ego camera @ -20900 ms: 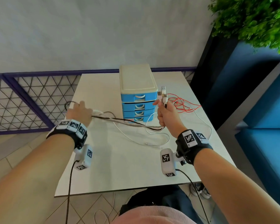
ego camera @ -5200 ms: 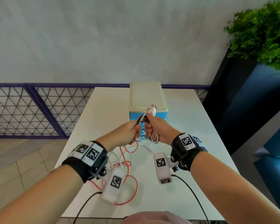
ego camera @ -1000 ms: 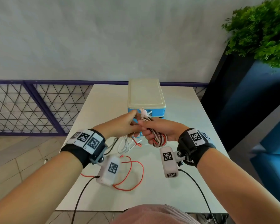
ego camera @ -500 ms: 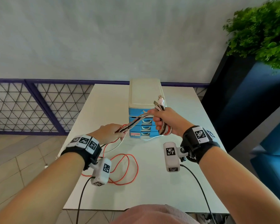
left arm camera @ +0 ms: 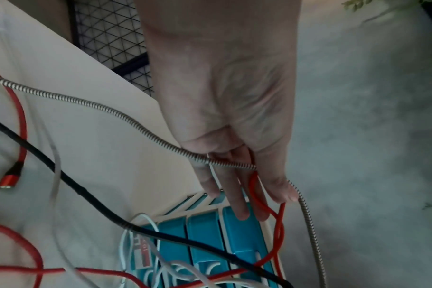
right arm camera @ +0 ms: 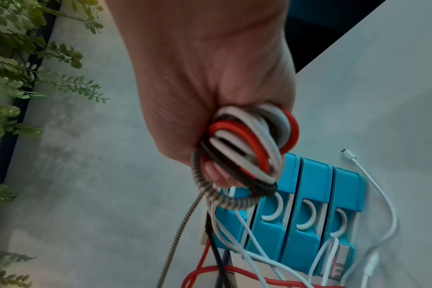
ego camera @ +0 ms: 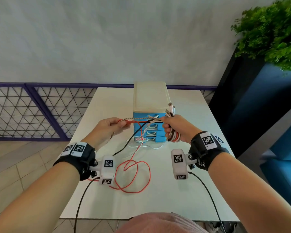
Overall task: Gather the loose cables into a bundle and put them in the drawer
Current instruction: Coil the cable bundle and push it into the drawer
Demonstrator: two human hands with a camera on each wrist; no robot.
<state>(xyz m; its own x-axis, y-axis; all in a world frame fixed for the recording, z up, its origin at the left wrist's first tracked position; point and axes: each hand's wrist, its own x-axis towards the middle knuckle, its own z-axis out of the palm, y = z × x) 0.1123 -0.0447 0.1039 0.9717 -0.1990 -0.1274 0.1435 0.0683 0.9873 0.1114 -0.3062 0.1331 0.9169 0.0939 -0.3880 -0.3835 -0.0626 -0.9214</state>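
Right hand (ego camera: 175,127) clenched round coiled cables (right arm camera: 247,148); left hand (ego camera: 107,127) pinches loose strands, in front of drawer unit (ego camera: 149,101).

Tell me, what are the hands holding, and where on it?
The right hand grips the coiled cable bundle around its loops. The left hand pinches the trailing cable strands partway along their length.

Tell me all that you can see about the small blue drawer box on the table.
The drawer box stands upright on the white table, toward its far side. It looks like plastic: a cream shell with a flat cream top, and four blue drawers stacked in front, each with a curved white handle. All the drawers look shut. Loose cables hang across its front, and white ones lie at its foot. Neither hand touches it, as far as I can tell.
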